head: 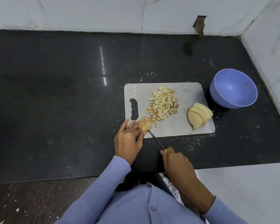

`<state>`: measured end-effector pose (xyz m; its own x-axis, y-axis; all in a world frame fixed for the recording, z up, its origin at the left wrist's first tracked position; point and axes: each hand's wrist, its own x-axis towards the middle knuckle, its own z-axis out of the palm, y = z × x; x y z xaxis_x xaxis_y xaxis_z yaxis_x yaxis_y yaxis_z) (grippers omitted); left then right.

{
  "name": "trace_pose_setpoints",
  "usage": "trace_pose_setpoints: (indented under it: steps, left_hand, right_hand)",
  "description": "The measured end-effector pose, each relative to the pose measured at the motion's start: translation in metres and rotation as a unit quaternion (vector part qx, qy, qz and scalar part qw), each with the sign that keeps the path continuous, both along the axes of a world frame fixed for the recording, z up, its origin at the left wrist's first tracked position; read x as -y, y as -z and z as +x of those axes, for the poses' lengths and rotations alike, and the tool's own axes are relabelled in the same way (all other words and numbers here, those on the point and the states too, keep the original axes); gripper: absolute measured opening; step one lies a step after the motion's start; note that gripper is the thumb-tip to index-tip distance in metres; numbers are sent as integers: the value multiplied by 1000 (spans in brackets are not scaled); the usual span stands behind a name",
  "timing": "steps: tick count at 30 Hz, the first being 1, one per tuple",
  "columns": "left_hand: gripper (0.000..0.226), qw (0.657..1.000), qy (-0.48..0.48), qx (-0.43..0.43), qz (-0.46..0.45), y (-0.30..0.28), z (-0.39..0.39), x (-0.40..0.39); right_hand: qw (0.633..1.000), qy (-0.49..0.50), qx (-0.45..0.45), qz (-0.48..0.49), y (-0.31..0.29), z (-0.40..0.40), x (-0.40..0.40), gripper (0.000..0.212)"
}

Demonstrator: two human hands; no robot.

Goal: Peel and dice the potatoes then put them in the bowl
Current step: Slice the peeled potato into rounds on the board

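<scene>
- Head view looks down on a dark counter (55, 97) with a grey board (184, 126) lying on it, right of centre.
- The left hand (129, 136) rests at the board's near left corner, fingers laid fairly straight and pressing down on a small potato piece (145, 125) to hold it in place.
- The right hand (176, 162) is near the counter's near edge, fingers clenched round the yellow handle of a knife (157, 140); only a sliver of the handle shows past the knuckles.
- The thin blade runs from that hand up and left, its tip on the board right beside the held piece, just at the left fingertips.
- A heap of dice (162, 102) sits in the middle of the board, spreading from the far side down towards the piece being cut; some cubes carry brownish edges.
- A fan of slices (199, 115) leans together at the board's right edge, well apart from the hands.
- A blue bowl (233, 89) stands on the counter just beyond the board's far right corner, tilted a little towards the viewer; I see no potato in it.
- Pale crumbs speckle the counter around the board.
- Both arms wear lilac ribbed sleeves (107, 183).
- White marble walls (136, 13) close off the far and right sides.
</scene>
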<state>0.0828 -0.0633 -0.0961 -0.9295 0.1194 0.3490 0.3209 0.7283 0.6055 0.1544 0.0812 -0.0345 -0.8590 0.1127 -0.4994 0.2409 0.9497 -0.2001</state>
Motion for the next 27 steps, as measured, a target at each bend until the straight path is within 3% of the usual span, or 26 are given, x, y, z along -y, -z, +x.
trace_pose_setpoints:
  steps: [10, 21, 27]
  left_hand:
    - [23, 999, -19, 30, 10, 4, 5, 8]
    - [21, 997, 11, 35, 63, 4, 3, 8]
    - [19, 999, 8, 31, 41, 0, 1, 3]
  right_hand:
    - [992, 2, -77, -96, -9, -21, 8, 34]
    - [996, 6, -37, -76, -4, -41, 27, 34]
    - [998, -3, -24, -53, -1, -41, 30, 37]
